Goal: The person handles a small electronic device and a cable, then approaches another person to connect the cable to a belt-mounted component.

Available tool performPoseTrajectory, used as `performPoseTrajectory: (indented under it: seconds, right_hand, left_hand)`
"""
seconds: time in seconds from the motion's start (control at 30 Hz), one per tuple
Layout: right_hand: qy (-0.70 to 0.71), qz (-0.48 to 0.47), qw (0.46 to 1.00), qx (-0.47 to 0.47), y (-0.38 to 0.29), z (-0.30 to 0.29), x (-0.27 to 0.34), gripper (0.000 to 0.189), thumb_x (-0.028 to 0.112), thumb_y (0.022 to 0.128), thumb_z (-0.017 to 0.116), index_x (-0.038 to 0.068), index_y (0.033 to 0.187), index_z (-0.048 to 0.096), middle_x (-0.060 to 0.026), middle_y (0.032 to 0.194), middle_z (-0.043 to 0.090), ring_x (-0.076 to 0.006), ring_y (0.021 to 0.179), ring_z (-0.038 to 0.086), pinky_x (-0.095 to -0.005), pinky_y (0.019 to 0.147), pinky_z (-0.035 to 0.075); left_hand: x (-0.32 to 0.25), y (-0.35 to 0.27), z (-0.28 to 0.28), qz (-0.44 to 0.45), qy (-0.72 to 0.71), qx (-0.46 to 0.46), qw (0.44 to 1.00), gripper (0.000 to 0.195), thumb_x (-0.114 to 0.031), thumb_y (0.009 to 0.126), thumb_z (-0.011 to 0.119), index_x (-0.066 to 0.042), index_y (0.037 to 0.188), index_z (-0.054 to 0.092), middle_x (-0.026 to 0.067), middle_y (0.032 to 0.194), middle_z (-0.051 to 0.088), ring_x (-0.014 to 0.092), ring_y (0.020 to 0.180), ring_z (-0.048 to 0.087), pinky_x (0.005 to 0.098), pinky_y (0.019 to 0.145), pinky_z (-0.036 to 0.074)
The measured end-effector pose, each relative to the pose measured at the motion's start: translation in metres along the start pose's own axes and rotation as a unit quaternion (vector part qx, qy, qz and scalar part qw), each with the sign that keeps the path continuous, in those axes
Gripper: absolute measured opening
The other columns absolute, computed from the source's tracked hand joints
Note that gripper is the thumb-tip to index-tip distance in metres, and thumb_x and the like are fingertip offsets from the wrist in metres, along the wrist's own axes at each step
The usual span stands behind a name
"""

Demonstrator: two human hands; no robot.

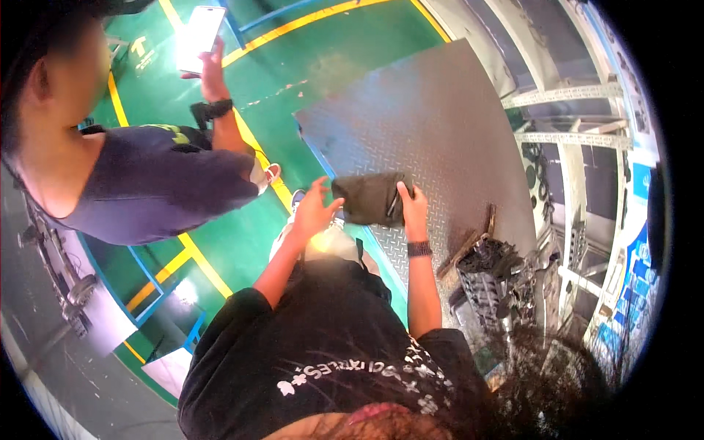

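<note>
My right hand (416, 208) grips the right end of a flat, dark olive-brown fabric bundle (367, 199), possibly a pouch, with its thumb on top. A short shiny strip, perhaps a zip or a pen, shows near that thumb. At the bundle's left end is my left hand (314, 212), its fingers and thumb spread apart. The left thumb tip overlaps the bundle's edge; whether it touches cannot be told. The bundle is held in front of my waist, partly over a tread-plate metal surface (440, 137).
To my left, close by, a person (159, 181) holds up a lit smartphone (202, 38). Dirty metal machine parts (489, 275) sit on the plate at right, beside white metal racking (572, 140). Yellow lines (209, 269) and blue frames (151, 308) mark the green floor (264, 132).
</note>
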State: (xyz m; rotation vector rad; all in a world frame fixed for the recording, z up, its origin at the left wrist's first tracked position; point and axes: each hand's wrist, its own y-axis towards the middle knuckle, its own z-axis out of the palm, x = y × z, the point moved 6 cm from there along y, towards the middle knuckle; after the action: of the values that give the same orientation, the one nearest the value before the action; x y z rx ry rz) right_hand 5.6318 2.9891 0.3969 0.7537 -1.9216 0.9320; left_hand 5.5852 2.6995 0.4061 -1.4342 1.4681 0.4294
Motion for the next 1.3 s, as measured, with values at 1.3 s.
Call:
performPoseTrajectory:
  seconds: [1.3]
  right_hand:
    - [-0.246, -0.083, 0.953, 0.153, -0.2, 0.132, -0.203, 0.031, 0.024, 0.098, 0.059, 0.005, 0.122, 0.063, -0.0109, 0.121, 0.065, -0.0257, 0.111, 0.061, -0.0389, 0.096, 0.046]
  left_hand:
    - [0.522, -0.267, -0.017, -0.276, -0.083, -0.056, 0.956, 0.054, -0.033, 0.098, 0.059, -0.004, 0.141, 0.047, 0.0223, 0.142, 0.048, 0.032, 0.131, 0.049, 0.0412, 0.105, 0.042]
